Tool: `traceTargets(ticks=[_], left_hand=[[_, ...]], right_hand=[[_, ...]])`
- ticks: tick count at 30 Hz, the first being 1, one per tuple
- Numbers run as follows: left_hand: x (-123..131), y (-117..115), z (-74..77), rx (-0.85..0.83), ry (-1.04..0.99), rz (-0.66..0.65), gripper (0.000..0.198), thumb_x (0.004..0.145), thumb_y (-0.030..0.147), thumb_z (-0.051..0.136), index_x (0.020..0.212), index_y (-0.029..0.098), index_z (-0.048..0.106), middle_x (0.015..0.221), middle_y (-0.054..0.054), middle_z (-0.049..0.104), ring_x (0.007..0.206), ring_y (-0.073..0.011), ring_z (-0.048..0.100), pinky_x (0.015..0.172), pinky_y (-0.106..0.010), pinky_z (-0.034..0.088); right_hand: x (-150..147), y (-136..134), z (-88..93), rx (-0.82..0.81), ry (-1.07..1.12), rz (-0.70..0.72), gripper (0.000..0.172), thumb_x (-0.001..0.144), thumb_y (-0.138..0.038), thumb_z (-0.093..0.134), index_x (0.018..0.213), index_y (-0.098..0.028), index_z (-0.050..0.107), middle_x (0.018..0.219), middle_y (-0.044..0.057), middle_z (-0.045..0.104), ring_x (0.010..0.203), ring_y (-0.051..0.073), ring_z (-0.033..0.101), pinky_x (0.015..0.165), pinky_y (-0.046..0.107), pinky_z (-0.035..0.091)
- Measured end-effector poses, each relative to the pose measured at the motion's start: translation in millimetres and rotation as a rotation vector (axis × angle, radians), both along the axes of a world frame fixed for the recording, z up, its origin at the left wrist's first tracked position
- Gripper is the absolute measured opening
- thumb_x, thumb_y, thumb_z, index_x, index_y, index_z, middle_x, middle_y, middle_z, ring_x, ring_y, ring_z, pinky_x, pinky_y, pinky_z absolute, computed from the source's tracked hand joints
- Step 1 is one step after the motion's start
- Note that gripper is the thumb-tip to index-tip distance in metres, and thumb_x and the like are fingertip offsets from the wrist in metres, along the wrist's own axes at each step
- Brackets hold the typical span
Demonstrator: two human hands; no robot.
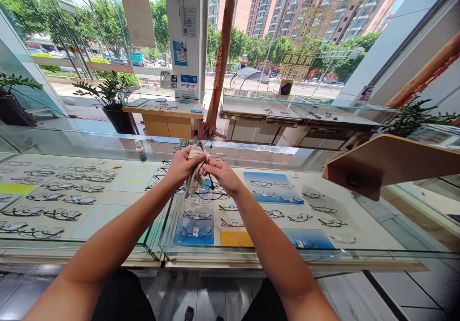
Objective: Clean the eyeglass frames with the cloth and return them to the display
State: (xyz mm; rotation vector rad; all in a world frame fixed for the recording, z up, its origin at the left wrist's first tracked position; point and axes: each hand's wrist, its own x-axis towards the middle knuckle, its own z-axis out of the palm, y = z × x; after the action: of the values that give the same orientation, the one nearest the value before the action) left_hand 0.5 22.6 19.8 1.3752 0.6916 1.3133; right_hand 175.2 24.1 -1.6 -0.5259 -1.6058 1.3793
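In the middle of the head view, my left hand (183,165) is closed around a crumpled beige cloth (194,179), whose lower end hangs down. My right hand (222,175) meets it from the right, fingers pinched at the cloth's edge on a pair of eyeglasses (211,183). Only a thin dark part of these eyeglasses shows below the fingers; the cloth and fingers hide the rest. Both hands are raised above the glass display case (230,254). A small bottle (141,151) with a blue-green lower part stands on the glass, left of my hands.
Rows of eyeglass frames (59,214) lie inside the case, some on blue cards (273,175). A brown angled board (391,163) juts in at the right. Beyond are another display counter (251,129), a wooden post (223,57), a potted plant (115,100) and large windows.
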Motion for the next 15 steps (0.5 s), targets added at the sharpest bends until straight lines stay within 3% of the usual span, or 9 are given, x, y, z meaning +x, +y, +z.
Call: traceTargets(ticks=[10,15], left_hand=[[6.3,-2.5,-5.2,0.018,-0.074,0.121,0.063,0.081,0.077,0.088,0.077,0.021,0.059,0.048,0.004,0.059,0.037,-0.0107,0.050,0.040,-0.022,0.035],[3.2,2.7,-5.5,0.011,-0.073,0.092,0.065,0.082,0.081,0.084,0.077,0.019,0.065,0.053,0.000,0.063,0.044,-0.0124,0.056,0.044,-0.023,0.043]], right_hand=[[-7.6,-4.5,2.1,0.070,-0.059,0.011,0.048,0.090,-0.068,0.080,0.077,-0.022,0.078,0.095,0.005,0.065,0.093,0.021,0.056,0.100,0.040,0.049],[-4.5,-2.6,1.7,0.058,-0.037,-0.055,0.042,0.091,-0.061,0.078,0.075,-0.022,0.077,0.095,0.006,0.069,0.101,0.024,0.059,0.105,0.041,0.045]])
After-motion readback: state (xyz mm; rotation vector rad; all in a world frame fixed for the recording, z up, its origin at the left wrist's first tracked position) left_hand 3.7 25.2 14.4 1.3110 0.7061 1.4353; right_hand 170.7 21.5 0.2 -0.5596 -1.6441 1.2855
